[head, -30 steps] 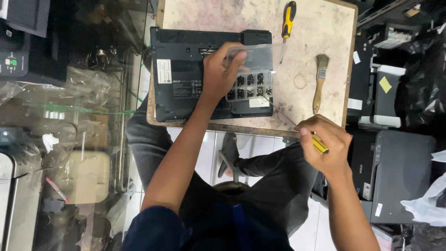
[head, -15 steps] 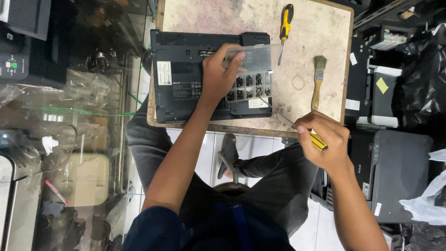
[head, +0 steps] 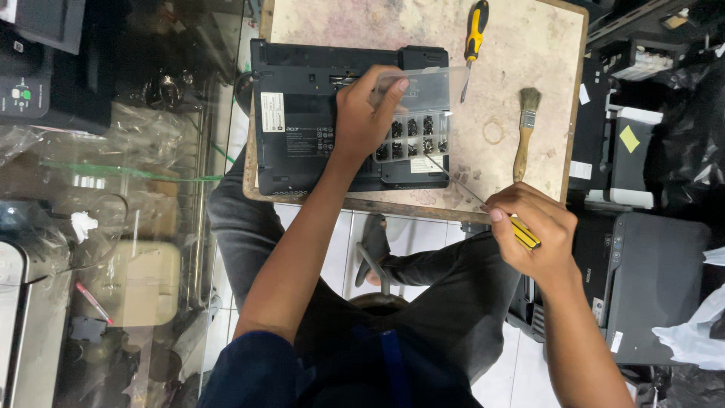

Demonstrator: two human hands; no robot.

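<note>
**Screw box held on the upturned laptop, driver at the table edge**

Little has moved since half a second ago: your left hand (head: 366, 113) stays on the clear compartment box (head: 415, 121), and your right hand (head: 532, 230) has drifted only slightly at the table's near edge. That box (its cells hold small dark screws) rests on the black laptop (head: 310, 121), which lies bottom up on the worn wooden table (head: 521, 45). Your left fingers are spread and curled over the box's lid, pinning it. Your right fingers are closed around a yellow-handled screwdriver (head: 483, 200), its thin shaft pointing toward the box. Judging by the sorted screws, some fasteners seem already out; the base cover still sits on. Further out lie a second screwdriver (head: 473, 34) and a paintbrush (head: 523, 132), both untouched.
</note>
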